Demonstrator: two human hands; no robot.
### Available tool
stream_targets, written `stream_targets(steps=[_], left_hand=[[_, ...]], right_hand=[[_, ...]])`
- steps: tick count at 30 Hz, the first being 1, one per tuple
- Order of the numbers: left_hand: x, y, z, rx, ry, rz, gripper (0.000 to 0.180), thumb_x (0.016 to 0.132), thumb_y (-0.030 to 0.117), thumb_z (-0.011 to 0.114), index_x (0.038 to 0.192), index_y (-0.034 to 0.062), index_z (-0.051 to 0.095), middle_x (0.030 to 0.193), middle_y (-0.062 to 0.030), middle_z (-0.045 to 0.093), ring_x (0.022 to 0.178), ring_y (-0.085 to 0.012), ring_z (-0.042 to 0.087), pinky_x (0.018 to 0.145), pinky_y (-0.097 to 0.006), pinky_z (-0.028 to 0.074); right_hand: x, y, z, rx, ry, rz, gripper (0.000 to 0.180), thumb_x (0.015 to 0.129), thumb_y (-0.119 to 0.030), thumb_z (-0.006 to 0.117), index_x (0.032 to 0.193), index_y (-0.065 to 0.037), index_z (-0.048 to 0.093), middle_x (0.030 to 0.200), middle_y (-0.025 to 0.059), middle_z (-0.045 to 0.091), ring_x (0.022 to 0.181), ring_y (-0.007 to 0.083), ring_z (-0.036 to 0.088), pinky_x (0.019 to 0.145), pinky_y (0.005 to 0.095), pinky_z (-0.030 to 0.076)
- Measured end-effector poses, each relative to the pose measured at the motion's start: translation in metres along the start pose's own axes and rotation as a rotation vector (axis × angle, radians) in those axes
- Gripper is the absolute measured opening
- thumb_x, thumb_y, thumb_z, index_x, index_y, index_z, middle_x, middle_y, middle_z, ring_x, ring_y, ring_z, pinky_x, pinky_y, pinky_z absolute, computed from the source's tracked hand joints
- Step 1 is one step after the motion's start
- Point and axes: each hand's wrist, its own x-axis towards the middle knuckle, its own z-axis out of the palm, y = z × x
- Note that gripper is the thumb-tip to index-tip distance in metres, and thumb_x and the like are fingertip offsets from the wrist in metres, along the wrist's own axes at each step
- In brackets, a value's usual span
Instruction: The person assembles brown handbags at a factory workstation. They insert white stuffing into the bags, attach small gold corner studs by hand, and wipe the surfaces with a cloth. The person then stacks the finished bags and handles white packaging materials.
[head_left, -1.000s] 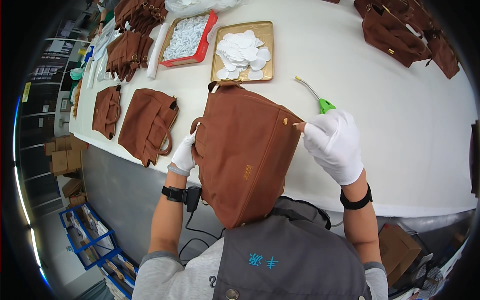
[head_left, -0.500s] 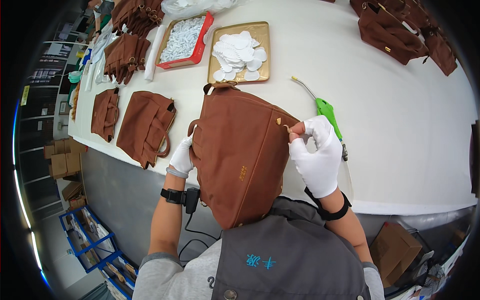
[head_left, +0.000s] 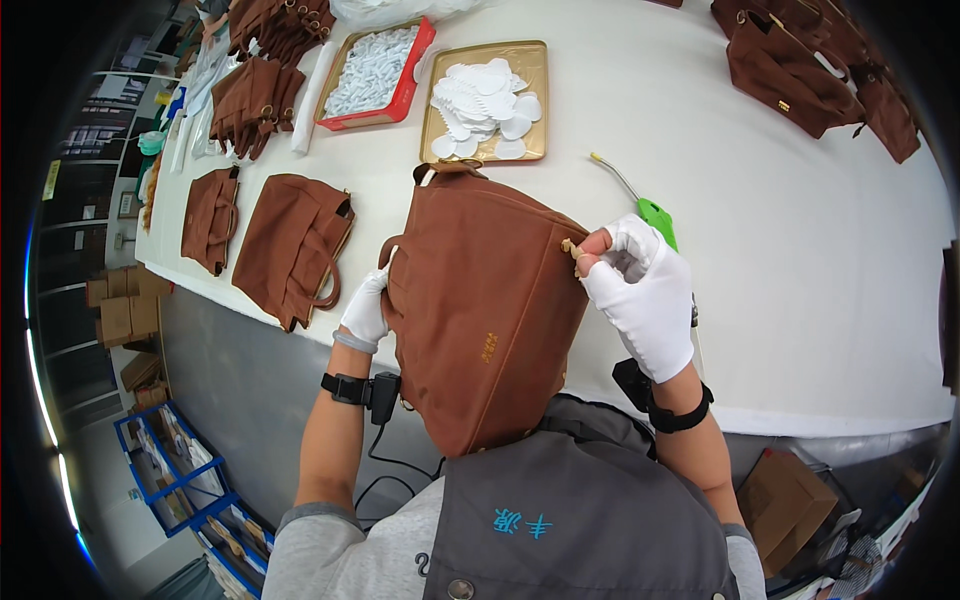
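Note:
A brown handbag [head_left: 480, 310] lies tilted against my apron, its base edge turned to the right. My left hand [head_left: 368, 308], in a white glove, grips the bag's left side by the handle [head_left: 392, 285]; some of its fingers are hidden behind the bag. My right hand [head_left: 640, 290] wears a white glove with bare thumb and fingertip. Thumb and finger pinch a small crumpled beige scrap [head_left: 573, 248] against the bag's base near the upper corner. A green air blow gun [head_left: 657, 222] lies partly hidden behind this hand.
More brown bags lie on the white table [head_left: 800, 280], including one flat bag [head_left: 295, 245] at left and another bag [head_left: 785, 75] far right. A gold tray [head_left: 540, 100] bears white discs; a red box [head_left: 405, 95] has small white pieces. Blue crates [head_left: 165, 450] stand lower left.
My right hand has shifted slightly, and the beige scrap now covers the spot where a gold stud showed on the base. The left hand keeps its hold.

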Motion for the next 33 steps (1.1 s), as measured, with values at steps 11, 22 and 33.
stream_targets(steps=[11,22,33], left_hand=[[0.000,0.003,0.000,-0.303,-0.037,-0.042,0.033,0.103,0.018,0.038,0.129,0.0017,0.051,0.127,-0.0082,0.060,0.115,-0.0183,0.058,0.098,-0.033,0.048],[-0.002,0.013,0.002,0.161,-0.039,0.119,0.035,0.104,0.021,0.039,0.131,0.0009,0.049,0.129,-0.0090,0.058,0.116,-0.0171,0.057,0.097,-0.031,0.047],[-0.006,0.022,0.009,-0.122,-0.031,0.034,0.035,0.102,0.018,0.042,0.132,0.0000,0.048,0.129,-0.0101,0.058,0.115,-0.0184,0.058,0.097,-0.032,0.048]], right_hand=[[-0.014,-0.002,0.016,0.187,0.120,0.225,0.005,0.083,-0.003,0.064,0.081,0.000,0.060,0.068,0.0017,0.060,0.053,0.0043,0.054,0.049,0.0208,0.045],[-0.012,-0.011,0.009,0.627,0.018,0.456,0.013,0.089,-0.009,0.061,0.084,0.003,0.064,0.066,0.0037,0.055,0.048,0.0076,0.047,0.047,0.0247,0.047],[-0.005,-0.012,0.004,1.157,0.017,0.497,0.013,0.093,-0.011,0.054,0.090,0.000,0.059,0.074,0.0031,0.055,0.048,0.0049,0.039,0.049,0.0236,0.041]])
